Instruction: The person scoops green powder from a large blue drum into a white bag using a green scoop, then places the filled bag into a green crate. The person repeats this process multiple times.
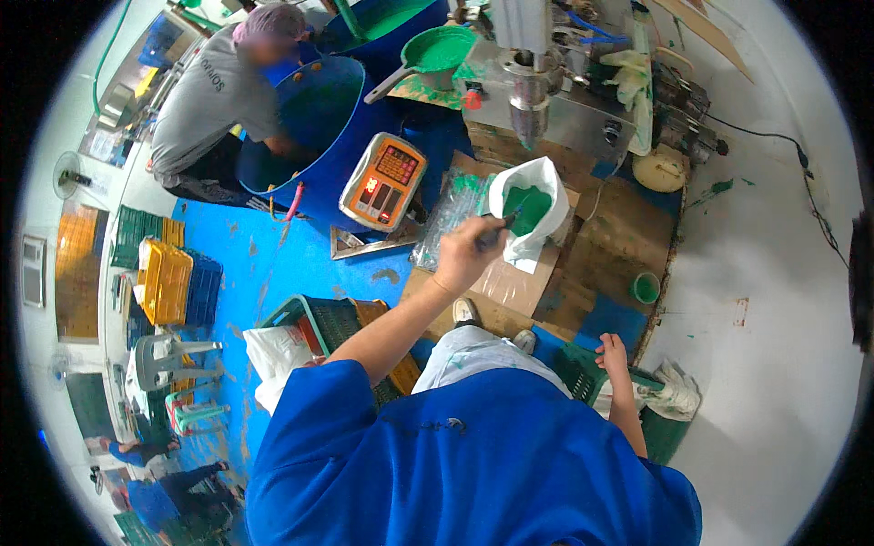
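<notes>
On the cardboard (pixel 510 284) in front of our feet, we find the white bag (pixel 557 217), mouth open upward, holding green material (pixel 530 206). Our left hand (pixel 472 250) is closed around a dark tool (pixel 511 218), whose far end reaches over the near left rim of the bag toward the green material; we cannot tell whether the tool touches it. Our right hand (pixel 614 353) is well apart from the left, fingers loosely spread and holding nothing that we can see, near a green crate (pixel 577 369). Beyond the bag, we locate the metal nozzle (pixel 529 111), its tip pointing down near the far rim. To the left of the bag, we note clear plastic sheeting (pixel 444 223) and, farther left, an orange-and-white scale (pixel 384 182) with a lit display. Beside the scale stands a blue barrel (pixel 314 202), over which a co-worker in a grey shirt (pixel 205 107) leans, one arm reaching inside. Past the scale, we see a long-handled pan (pixel 391 84) with green contents. To the right of the bag, we identify a small green cup (pixel 645 288) near the wall.
</notes>
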{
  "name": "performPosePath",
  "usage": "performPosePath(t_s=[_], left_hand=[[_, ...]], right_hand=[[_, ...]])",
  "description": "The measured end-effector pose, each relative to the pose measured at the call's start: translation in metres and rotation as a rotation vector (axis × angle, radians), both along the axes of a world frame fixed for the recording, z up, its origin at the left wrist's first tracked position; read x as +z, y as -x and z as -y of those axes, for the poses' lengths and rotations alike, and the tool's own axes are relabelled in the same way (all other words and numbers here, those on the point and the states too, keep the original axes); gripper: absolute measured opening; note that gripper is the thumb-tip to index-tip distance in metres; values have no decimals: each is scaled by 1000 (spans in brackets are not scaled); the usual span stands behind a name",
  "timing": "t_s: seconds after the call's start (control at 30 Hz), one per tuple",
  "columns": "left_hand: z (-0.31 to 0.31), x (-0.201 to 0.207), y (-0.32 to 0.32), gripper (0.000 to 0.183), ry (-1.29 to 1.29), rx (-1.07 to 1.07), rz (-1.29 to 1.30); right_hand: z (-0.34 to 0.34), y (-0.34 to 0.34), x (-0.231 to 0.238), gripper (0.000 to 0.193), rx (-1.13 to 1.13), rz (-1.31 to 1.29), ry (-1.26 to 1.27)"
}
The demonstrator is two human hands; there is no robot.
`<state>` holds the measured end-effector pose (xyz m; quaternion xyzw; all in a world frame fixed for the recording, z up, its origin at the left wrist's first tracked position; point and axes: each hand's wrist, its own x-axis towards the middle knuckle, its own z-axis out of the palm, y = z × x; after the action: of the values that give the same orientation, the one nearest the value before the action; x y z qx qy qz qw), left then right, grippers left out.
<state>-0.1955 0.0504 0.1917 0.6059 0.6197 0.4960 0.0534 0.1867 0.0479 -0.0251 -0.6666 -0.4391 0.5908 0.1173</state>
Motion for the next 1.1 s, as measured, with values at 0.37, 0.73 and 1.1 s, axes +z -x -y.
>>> performPosePath(t_s=[0.37, 0.73, 1.1], left_hand=[[-39, 61, 138, 14, -176, 702, 1106], [-255, 44, 316, 17, 31, -14, 84], [-81, -162, 111, 31, 975, -231, 1318]], right_hand=[[-39, 60, -3, 34, 62, 89, -20], [-161, 183, 22, 29, -42, -47, -214], [-323, 280, 17, 21, 805, 439, -822]])
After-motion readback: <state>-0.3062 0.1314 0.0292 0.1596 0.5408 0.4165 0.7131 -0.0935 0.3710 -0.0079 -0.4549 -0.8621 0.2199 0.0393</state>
